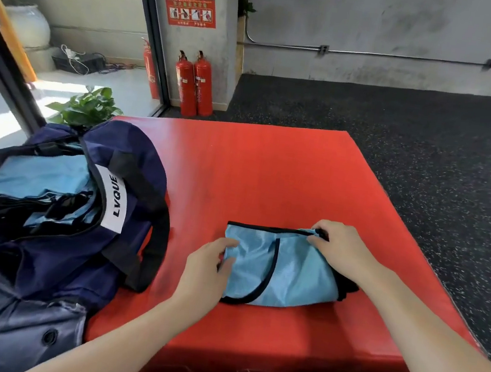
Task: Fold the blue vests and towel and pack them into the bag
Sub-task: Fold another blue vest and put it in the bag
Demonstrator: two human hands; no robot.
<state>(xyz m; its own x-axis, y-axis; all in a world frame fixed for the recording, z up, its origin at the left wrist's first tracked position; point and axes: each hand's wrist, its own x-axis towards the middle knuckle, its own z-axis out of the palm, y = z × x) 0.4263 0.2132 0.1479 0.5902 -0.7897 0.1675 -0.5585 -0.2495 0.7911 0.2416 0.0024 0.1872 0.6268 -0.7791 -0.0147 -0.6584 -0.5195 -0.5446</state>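
Bare red mat (270, 173) between vest (283, 272), bag (52, 241)

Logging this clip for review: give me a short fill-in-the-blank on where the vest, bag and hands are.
1. The folded blue vest lies on a ____ mat.
2. The open navy bag sits to the vest's ____.
3. The left hand and right hand both grip the ____.

Missing words: red; left; vest

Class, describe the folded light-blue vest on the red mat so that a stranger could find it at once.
Start at the big red mat. Right of the open navy duffel bag lies a folded light-blue mesh vest with black trim, held by the left hand and right hand. Unlike the blue pieces packed inside the bag, it lies alone on the mat.
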